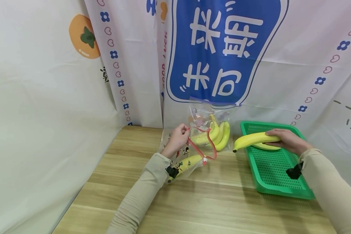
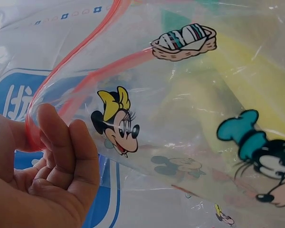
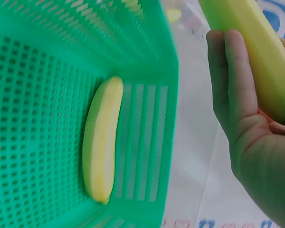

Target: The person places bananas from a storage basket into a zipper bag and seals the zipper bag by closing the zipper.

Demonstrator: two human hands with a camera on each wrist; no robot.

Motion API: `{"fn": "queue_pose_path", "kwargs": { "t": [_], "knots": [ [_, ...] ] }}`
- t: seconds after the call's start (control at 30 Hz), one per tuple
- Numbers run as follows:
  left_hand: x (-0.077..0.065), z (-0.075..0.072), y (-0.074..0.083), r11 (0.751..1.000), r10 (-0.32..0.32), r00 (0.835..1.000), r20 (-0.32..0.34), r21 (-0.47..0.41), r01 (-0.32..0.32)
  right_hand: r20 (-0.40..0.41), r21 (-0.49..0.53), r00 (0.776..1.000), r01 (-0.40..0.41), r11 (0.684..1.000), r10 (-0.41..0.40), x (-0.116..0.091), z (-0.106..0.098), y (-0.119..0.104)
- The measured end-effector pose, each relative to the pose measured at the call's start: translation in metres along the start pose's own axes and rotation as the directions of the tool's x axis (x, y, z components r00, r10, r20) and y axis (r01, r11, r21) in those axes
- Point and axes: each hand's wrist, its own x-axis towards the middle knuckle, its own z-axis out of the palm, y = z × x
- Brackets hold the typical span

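Right hand (image 1: 286, 140) grips a banana (image 1: 253, 139) near its thick end; firm, smooth, bruisable, so mid-body suits best. Left hand (image 1: 179, 136) pinches the limp, slippery bag (image 1: 193, 146) by its red zip rim (image 2: 61, 90).

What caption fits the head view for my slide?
Left hand pinches the red zip rim of a clear cartoon bag while right hand holds a banana above the green basket.

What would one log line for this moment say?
left hand: pinches zip bag rim | right hand: holds banana | green basket: one banana inside
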Motion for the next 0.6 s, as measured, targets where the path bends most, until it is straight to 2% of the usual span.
{"fn": "queue_pose_path", "kwargs": {
  "t": [0.17, 0.33, 0.6],
  "knots": [
    [0.000, 0.000, -0.001, 1.000, 0.003, 1.000, -0.004, 0.007, -0.003, 0.022, -0.006, 1.000, 0.019, 1.000, -0.019, 0.003, 0.018, -0.004],
    [0.001, 0.001, -0.001, 1.000, -0.006, 1.000, 0.000, 0.008, 0.006, 0.040, 0.029, 0.999, 0.013, 0.999, -0.014, 0.007, 0.033, -0.004],
    [0.003, 0.002, -0.002, 1.000, -0.006, 1.000, -0.013, 0.024, 0.007, 0.008, 0.043, 1.000, -0.029, 0.999, 0.029, 0.006, 0.059, -0.011]
  ]
}}
